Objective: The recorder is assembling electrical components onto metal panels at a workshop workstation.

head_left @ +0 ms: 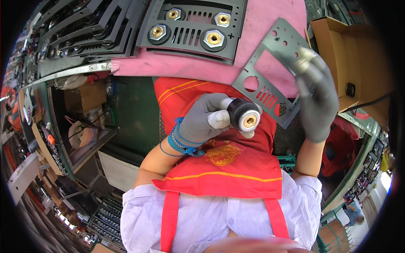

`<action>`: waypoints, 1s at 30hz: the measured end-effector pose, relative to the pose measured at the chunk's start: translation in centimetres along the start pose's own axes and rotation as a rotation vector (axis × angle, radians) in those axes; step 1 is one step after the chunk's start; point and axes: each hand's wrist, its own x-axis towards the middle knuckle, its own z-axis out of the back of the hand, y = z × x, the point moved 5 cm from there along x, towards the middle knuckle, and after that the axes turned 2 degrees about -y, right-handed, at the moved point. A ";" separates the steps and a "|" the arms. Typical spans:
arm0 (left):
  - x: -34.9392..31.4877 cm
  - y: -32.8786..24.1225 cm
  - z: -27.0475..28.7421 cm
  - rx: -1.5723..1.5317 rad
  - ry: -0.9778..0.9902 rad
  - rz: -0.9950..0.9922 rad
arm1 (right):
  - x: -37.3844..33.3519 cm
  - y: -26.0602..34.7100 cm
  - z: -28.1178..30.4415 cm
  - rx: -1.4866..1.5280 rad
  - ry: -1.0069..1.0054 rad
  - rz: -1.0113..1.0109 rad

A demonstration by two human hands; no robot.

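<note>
My left hand (206,120), in a grey glove with whitish fingertips, is closed round a black panel socket (241,113). The socket is a short cylinder with a pale metal end and a threaded brass centre facing up. Over the right edge of a dark grey metal panel (262,80) is my gloved right hand (316,92), smeared by motion. Whether its fingers touch or grip that panel cannot be made out. The panel, with a large cut-out, round holes and slots, lies slanted on the pink cloth (168,63), its lower end jutting past the table edge.
Another grey panel (185,46), fitted with several brass-centred sockets, lies at the far middle. Stacked grey panels (97,29) stand at far left. On the right is an open cardboard box (337,46) with a black ring (350,89) in it. A red apron (249,168) covers my lap.
</note>
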 end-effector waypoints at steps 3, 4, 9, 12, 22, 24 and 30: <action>0.1 0.2 0.5 -0.013 -0.057 0.059 | -1.1 -0.1 -0.3 0.267 0.192 -0.049; 0.2 0.5 0.7 0.022 -0.097 0.099 | -1.9 1.0 -0.7 0.385 0.321 0.087; 0.2 0.9 0.6 -0.093 -0.096 0.125 | -4.5 1.7 -2.5 0.185 0.313 0.171; -0.5 1.4 1.4 -0.094 -0.210 0.191 | -5.0 1.7 -3.3 0.143 0.298 0.150; -1.1 2.3 2.1 -0.149 -0.138 0.160 | -6.9 1.8 -3.9 0.178 0.328 0.055; -1.0 2.3 2.0 -0.161 -0.143 0.156 | -6.5 1.5 -3.9 0.212 0.332 -0.004; -1.4 2.5 3.0 -0.142 -0.163 0.125 | -5.7 2.6 -2.2 0.217 0.177 0.219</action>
